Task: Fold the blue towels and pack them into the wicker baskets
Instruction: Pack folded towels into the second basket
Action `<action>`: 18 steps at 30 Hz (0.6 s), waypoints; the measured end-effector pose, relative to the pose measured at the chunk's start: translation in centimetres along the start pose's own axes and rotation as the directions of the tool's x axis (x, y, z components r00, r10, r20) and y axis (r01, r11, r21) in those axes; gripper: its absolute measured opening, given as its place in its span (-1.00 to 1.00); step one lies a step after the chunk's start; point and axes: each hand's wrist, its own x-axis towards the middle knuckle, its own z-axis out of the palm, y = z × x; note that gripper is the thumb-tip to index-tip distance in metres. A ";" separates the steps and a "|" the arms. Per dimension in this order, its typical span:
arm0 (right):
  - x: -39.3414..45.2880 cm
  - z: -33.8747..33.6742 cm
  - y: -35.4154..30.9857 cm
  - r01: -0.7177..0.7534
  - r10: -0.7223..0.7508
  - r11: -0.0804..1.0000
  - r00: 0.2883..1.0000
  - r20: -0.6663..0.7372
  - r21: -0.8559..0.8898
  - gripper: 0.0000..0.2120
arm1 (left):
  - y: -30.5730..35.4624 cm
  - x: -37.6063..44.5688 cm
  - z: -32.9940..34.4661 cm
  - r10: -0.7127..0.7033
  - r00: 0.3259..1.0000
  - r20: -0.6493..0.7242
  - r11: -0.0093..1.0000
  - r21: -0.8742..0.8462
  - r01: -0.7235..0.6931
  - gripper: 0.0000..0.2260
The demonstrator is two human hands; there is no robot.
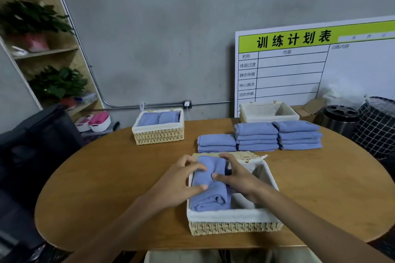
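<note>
A folded blue towel (210,194) lies along the left side of the near wicker basket (235,227), which has a white liner. My left hand (181,179) grips the towel from its left, fingers curled over the top. My right hand (235,174) holds it from the right, thumb on the cloth. The basket's right half shows bare liner. Folded blue towels stand in three stacks (257,137) behind the basket. A second basket (159,134) at the back left holds two folded towels. A third basket (268,113) at the back right shows only liner.
The round wooden table (106,188) carries everything. A whiteboard (310,70) leans on the wall behind. A metal bin (339,120) and a checked hamper (376,128) stand at the right. A dark chair (36,134) and a shelf with plants (42,49) are at the left.
</note>
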 end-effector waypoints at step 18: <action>-0.2 -2.2 0.2 0.375 -0.247 0.340 0.920 0.303 -0.862 -0.41 | -1.5 3.6 1.3 -0.104 0.902 0.419 0.974 0.225 0.008 -0.17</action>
